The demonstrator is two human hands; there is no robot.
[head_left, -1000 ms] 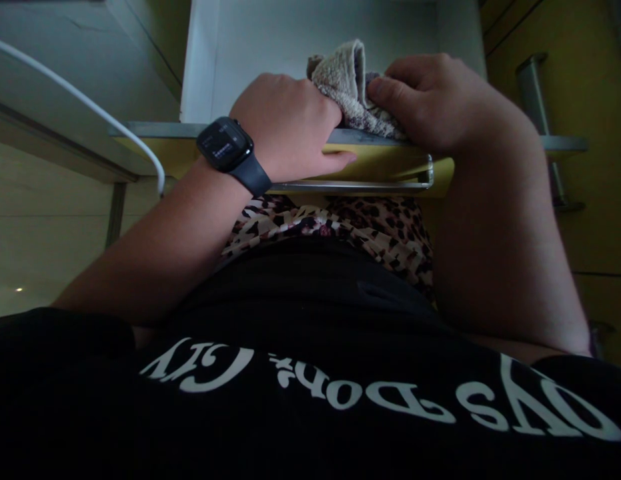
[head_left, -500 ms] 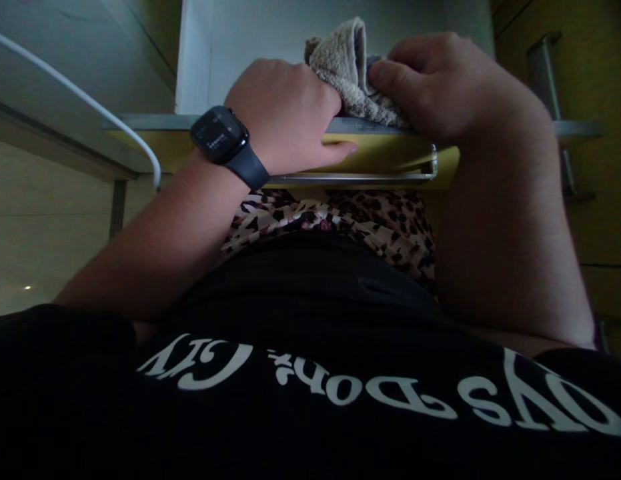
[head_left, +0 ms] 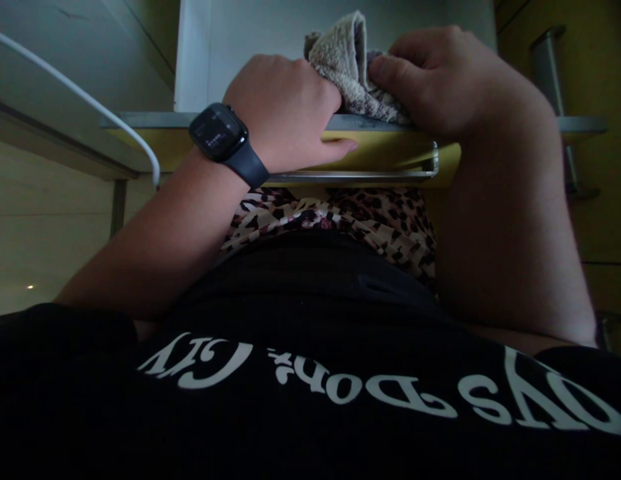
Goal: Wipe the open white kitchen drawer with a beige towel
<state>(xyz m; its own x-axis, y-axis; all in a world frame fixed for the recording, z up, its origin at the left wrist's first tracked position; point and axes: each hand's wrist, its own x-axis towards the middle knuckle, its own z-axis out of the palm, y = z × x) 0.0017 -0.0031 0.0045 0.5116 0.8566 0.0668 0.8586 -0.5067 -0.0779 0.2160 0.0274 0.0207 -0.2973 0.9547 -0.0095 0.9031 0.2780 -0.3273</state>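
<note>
A grey-brown terry cloth is bunched up over the top edge of an open drawer's front panel. My right hand is closed on the right side of the cloth, thumb pressed against it. Left of the cloth, my left hand straddles the top edge of the drawer front, its thumb on the outer yellow face. Its other fingers curl over to the inside, where their tips are hidden. A dark smartwatch sits on my left wrist.
Below the drawer edge runs a metal bar handle. A white cable hangs across the left side. Yellow cabinet fronts with a metal handle stand at the right. The drawer's pale inner wall shows at the back left.
Both hands and the cloth keep nearly the same places on the drawer edge. The view has shifted very slightly, with the drawer and hands a little higher in the picture.
</note>
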